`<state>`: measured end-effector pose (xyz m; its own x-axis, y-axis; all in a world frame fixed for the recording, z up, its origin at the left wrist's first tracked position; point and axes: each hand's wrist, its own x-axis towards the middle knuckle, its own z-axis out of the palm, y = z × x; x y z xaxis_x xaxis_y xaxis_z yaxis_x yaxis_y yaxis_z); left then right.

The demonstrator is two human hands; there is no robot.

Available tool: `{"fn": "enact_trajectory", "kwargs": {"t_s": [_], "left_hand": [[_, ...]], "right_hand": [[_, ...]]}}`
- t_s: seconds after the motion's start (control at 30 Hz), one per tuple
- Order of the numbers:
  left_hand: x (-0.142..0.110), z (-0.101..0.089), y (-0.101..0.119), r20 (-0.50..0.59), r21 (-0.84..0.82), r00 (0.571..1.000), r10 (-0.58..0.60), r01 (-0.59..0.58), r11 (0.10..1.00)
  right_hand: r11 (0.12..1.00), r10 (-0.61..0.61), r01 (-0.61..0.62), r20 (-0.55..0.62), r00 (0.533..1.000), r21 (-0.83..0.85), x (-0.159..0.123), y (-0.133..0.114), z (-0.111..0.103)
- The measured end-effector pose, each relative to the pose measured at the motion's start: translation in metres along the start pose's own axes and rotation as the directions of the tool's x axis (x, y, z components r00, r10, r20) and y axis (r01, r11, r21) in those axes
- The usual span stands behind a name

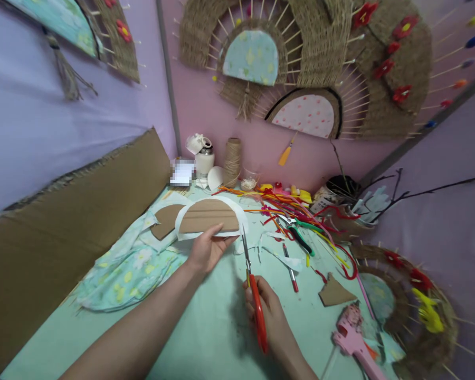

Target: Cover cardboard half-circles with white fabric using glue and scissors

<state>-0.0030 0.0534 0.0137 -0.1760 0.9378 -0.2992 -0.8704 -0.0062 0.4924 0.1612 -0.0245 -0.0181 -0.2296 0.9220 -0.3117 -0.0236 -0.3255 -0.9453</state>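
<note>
My left hand (209, 248) grips a half-round piece of cardboard (209, 216) along its straight lower edge, thumb on top. Behind the cardboard, white fabric (242, 220) sticks out as a border all round the curve. My right hand (267, 306) is closed on red-handled scissors (257, 311), which point upward. Their blade tips reach the right-hand corner of the white border; whether they are cutting into it I cannot tell. Left of the held piece lies another curved cardboard piece (166, 221), partly covered by it. Flowered green fabric (130, 279) lies crumpled beside my left forearm.
Pipe cleaners (296, 203), green-handled pliers (303, 240) and a red-ended pen (291, 272) lie to the right. A pink glue gun (352, 338) and a cardboard scrap (336, 290) are nearer me. A twine spool (233, 161) stands behind; a cardboard panel (75, 221) borders the left.
</note>
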Motion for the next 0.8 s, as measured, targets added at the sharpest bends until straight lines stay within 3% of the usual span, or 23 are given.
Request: {"fn": "enact_trajectory", "kwargs": {"t_s": [0.53,0.8], "left_hand": [[-0.0032,-0.0016,-0.0071,0.040,0.030,0.998,-0.048,0.046,0.998],[-0.0035,-0.0020,-0.0100,0.009,0.028,0.998,-0.057,0.056,0.998]], "right_hand": [[1.000,0.008,-0.008,0.026,1.000,-0.009,0.0027,-0.0008,-0.0028],[0.998,0.058,-0.060,0.034,0.998,0.034,0.0007,-0.0066,-0.0001]]}}
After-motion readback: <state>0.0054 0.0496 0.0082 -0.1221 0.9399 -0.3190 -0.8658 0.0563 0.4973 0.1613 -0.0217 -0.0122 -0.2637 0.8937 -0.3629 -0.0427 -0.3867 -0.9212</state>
